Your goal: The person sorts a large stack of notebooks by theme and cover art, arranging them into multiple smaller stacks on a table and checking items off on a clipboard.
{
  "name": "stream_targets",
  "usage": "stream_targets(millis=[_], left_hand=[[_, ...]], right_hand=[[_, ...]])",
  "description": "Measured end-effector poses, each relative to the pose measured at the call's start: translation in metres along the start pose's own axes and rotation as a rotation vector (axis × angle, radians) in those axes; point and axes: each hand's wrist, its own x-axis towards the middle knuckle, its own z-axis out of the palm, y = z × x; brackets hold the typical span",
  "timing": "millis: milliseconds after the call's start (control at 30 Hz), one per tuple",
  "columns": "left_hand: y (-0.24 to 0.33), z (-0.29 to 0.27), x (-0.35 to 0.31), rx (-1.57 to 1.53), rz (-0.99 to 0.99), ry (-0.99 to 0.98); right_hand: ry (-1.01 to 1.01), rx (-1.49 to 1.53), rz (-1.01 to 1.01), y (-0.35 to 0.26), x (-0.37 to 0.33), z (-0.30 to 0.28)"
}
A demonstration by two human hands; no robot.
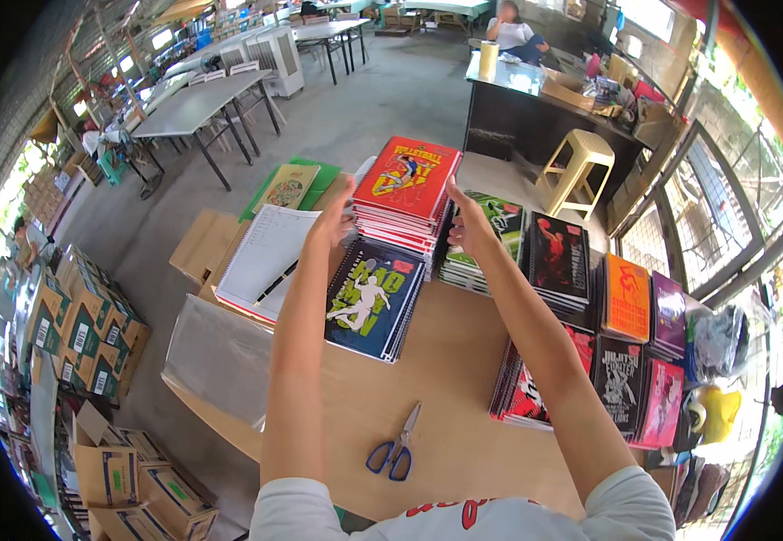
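Observation:
A tall stack of red-covered spiral notebooks (407, 180) stands at the far side of the table in front of me. My left hand (334, 218) is at the stack's left side, fingers stretched, palm facing it. At the right side is my right hand (469, 221), its thumb up near the top cover and its fingers apart. Whether either palm touches the stack is hard to tell. Just nearer, a dark blue spiral notebook pile (373, 299) with a white player figure lies below the red stack. Green-covered notebooks (492, 236) sit beyond my right hand.
Scissors (395, 449) with blue handles lie on the table (463, 361). Left are an open notebook (265, 257) with a pen (276, 281), and a clear plastic sheet (215, 356). More notebook piles (624, 298) line the right side. Cartons (130, 478) stand lower left.

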Motion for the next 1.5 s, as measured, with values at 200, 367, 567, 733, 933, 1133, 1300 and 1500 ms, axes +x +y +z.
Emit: stream_targets(millis=[200,367,567,733,933,1133,1300,1500], left_hand=[[0.011,0.058,0.013,0.010,-0.035,-0.310],[0.022,0.039,0.014,0.072,0.000,-0.180],[0.036,0.049,0.011,0.071,-0.086,-0.238],[0.013,0.060,0.015,0.025,-0.085,-0.317],[0.010,0.045,0.019,-0.016,-0.031,-0.357],[0.013,0.038,0.013,0.129,-0.024,-0.253],[0.006,0.046,-0.003,0.143,-0.035,-0.213],[0.008,0.043,0.001,0.063,-0.058,-0.276]], right_hand=[[0.001,0.044,0.040,0.012,0.076,-0.006],[-0.118,0.119,0.085,-0.005,0.053,0.027],[0.005,-0.027,0.134,-0.019,0.037,0.020],[-0.134,0.204,0.029,-0.004,0.044,0.003],[-0.113,0.281,-0.012,0.011,0.057,0.016],[0.127,0.049,0.036,0.020,0.066,0.027],[0.074,0.055,0.083,0.018,0.057,0.020],[-0.071,0.214,0.055,0.019,0.062,0.002]])
